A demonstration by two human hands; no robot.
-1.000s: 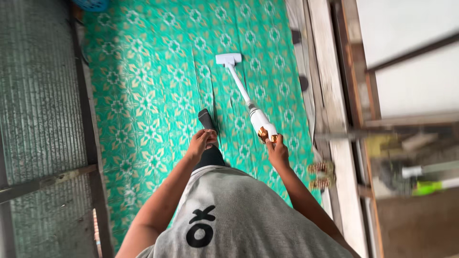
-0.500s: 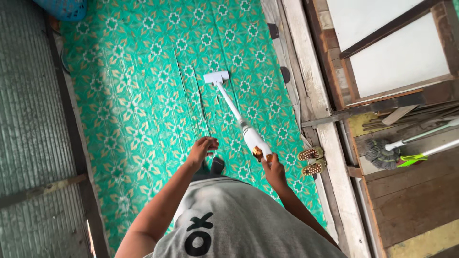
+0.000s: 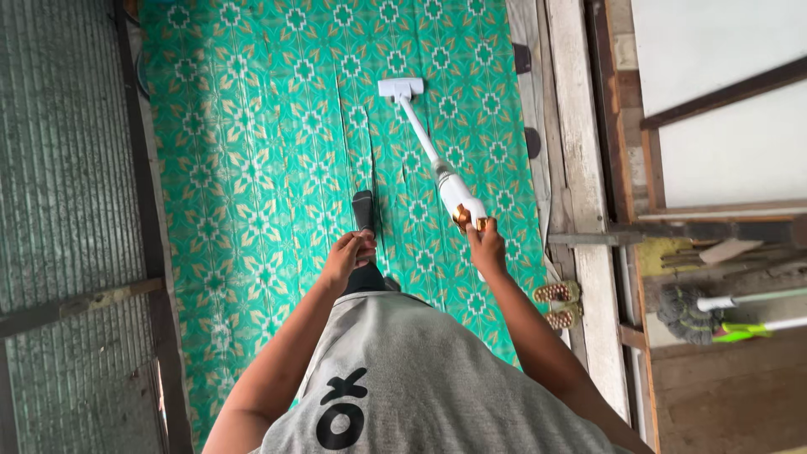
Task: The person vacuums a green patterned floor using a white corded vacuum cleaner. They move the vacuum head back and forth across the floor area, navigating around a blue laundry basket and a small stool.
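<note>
two hands show: our right hand (image 3: pixel 486 245) is wrapped around the handle of the white stick vacuum (image 3: pixel 437 160), whose head rests on the green patterned mat (image 3: pixel 252 168). left of the vacuum, our left hand (image 3: pixel 349 256) hangs loosely curled, holding nothing.

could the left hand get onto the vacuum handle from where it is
Probably yes: the left hand is empty and hangs beside the vacuum, which the right hand grips; only bare mat lies between them.

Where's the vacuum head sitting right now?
In the head view, the white vacuum head rests on the green patterned mat, top centre, ahead of the right hand gripping the stick vacuum.
</note>
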